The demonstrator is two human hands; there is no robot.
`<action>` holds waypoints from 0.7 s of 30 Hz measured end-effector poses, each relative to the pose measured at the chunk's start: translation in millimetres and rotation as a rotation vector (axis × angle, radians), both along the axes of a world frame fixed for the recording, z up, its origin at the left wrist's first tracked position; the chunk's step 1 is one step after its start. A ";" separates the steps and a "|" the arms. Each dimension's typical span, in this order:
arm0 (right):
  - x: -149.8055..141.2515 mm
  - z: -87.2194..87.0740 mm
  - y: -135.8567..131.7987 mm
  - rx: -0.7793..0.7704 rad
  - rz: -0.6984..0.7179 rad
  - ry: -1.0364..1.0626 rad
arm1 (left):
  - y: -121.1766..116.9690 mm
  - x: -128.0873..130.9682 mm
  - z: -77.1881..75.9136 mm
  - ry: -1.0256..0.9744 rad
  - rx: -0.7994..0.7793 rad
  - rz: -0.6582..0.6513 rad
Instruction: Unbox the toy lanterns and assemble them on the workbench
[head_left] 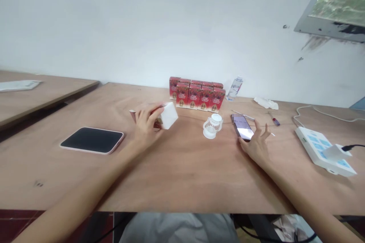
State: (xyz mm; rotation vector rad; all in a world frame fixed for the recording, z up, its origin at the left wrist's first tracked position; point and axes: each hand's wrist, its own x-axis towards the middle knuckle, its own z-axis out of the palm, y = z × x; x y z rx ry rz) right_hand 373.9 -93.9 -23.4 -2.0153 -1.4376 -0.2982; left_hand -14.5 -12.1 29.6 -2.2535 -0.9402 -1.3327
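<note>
My left hand (145, 121) is wrapped round a small carton box (170, 115), held tilted above the table. Its white end faces right, and a little red shows past my fingers. My right hand (256, 146) is spread at the near end of a phone with a lit screen (242, 126), which lies on the table. Thumb and forefinger are apart on either side of that end; whether they press on it I cannot tell. Between my hands sits a small clear lantern-like item (213, 126) with white top and base.
Red boxes (194, 97) stand in rows near the wall, beside a clear bottle (235, 88). A dark-screened phone (92, 139) lies at left. Rightward are crumpled tissue (266, 103), a screwdriver (274, 119) and a white power strip (325, 152) with cables.
</note>
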 end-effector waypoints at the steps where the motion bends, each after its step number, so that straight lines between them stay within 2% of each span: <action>1: -4.4 2.1 1.1 0.067 0.015 -0.033 | 0.5 1.1 -1.3 0.019 0.020 0.000; 3: -21.5 8.2 1.1 0.261 0.118 -0.107 | 0.7 3.7 -4.6 0.046 0.052 0.008; 5: -49.6 16.1 -0.5 0.454 0.335 -0.149 | -0.1 6.8 -7.4 0.059 0.018 0.019; 6: -66.8 20.1 -0.9 0.503 0.457 -0.162 | -0.8 8.4 -8.3 0.062 -0.004 0.018; 9: -121.8 28.0 4.8 0.431 0.760 -0.196 | -3.0 12.7 -9.2 0.119 -0.018 -0.048; 12: -163.6 24.8 21.8 0.420 0.828 -0.191 | -2.1 13.3 -9.7 0.212 0.065 -0.160; 14: -177.5 18.0 33.9 0.375 0.843 -0.203 | 1.2 10.4 -10.8 0.226 0.083 -0.178; 17: -180.8 8.1 43.8 0.331 0.874 -0.206 | 8.3 3.5 -13.4 0.291 0.054 -0.203; 21: -174.8 2.9 42.0 0.270 0.893 -0.154 | 14.5 -1.9 -15.8 0.458 0.038 -0.320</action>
